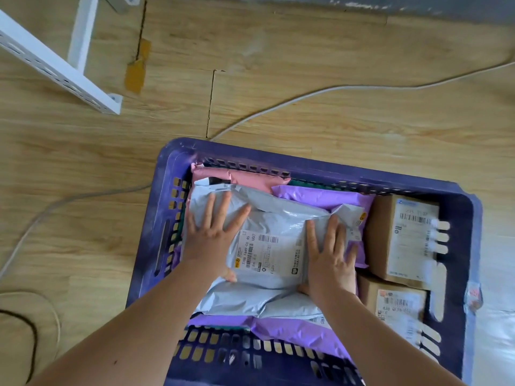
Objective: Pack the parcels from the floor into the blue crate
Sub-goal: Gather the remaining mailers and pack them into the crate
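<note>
The blue crate [320, 165] sits on the wooden floor at the lower middle. A grey mailer with a white label [274, 218] lies on top of the pile inside it. My left hand [213, 232] presses flat on the mailer's left part, fingers straight and spread. My right hand [330, 257] lies flat on its right edge, fingers straight. Under it lie a pink mailer [245, 176] and purple mailers [320, 197]. Two brown cardboard boxes [401, 235] [395, 302] stand along the crate's right side.
A white metal rack frame [55, 65] stands at the upper left. A pale cable [306, 96] runs across the floor behind the crate, another cable [36, 218] curves at the left, and a dark cable [30, 344] lies at the lower left. White plastic sheeting [493, 302] lies right of the crate.
</note>
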